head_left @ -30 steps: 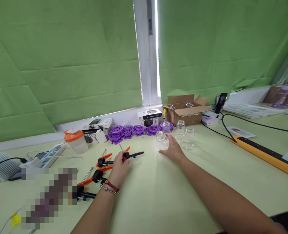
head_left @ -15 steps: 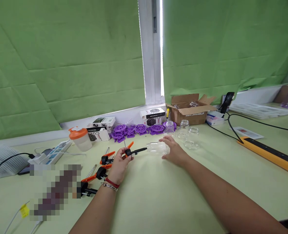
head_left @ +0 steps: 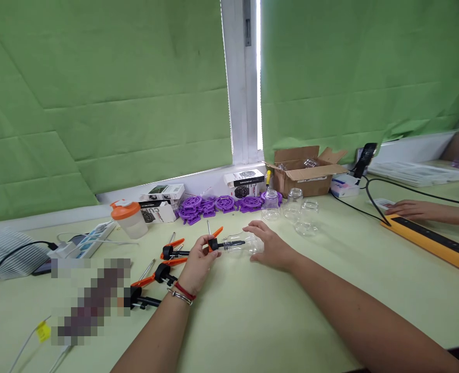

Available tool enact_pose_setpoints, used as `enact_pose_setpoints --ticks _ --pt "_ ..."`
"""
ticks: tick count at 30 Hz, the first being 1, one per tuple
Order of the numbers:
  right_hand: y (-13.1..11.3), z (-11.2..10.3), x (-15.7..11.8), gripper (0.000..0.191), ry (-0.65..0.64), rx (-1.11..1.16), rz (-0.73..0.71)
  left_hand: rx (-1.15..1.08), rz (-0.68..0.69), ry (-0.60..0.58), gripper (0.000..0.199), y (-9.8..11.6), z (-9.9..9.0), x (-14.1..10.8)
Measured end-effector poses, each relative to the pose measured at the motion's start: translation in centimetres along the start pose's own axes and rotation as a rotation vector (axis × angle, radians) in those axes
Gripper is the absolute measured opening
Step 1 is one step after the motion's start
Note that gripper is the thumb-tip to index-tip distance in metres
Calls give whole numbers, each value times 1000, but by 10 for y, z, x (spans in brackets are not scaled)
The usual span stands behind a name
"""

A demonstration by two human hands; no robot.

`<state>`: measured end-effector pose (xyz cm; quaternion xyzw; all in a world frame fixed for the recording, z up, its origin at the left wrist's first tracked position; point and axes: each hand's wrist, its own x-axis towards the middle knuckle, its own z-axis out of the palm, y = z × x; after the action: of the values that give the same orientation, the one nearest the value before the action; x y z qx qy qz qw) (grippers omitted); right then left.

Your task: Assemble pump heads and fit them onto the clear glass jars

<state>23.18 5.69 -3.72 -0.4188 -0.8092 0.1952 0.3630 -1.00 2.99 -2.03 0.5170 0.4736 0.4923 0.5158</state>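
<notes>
Now your left hand [head_left: 202, 256], mid-frame, grasps a fitting [head_left: 213, 244] in its fingers, the black tube [head_left: 235, 243] reaching inside a jar's neck. That jar [head_left: 252, 242] is tipped sideways at the centre, mouth leftward, with your right hand's [head_left: 274, 246] fingers around its base. Three more jars [head_left: 307, 221] stand right of centre; three more fittings [head_left: 162, 273] lie centre left. Another person's hand [head_left: 412, 210] is at far right, beside an orange strip [head_left: 427, 234].

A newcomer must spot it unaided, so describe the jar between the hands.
On the pale green table, look between the left hand and the right hand. The clear jar there is held sideways, mouth toward the left hand. Unlike the three upright jars behind it, to the right, it has a black stem inside.
</notes>
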Motion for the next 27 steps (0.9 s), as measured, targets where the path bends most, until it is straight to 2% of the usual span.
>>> enact_pose_setpoints --ticks 8,22,27 --pt "-5 6 0 80 5 -6 -21 0 30 -40 41 4 6 -4" --pt "-4 8 0 80 9 -39 -54 3 37 -22 40 5 7 -4" --pt "-2 10 1 82 36 -10 -67 -116 -6 -39 38 8 9 -8"
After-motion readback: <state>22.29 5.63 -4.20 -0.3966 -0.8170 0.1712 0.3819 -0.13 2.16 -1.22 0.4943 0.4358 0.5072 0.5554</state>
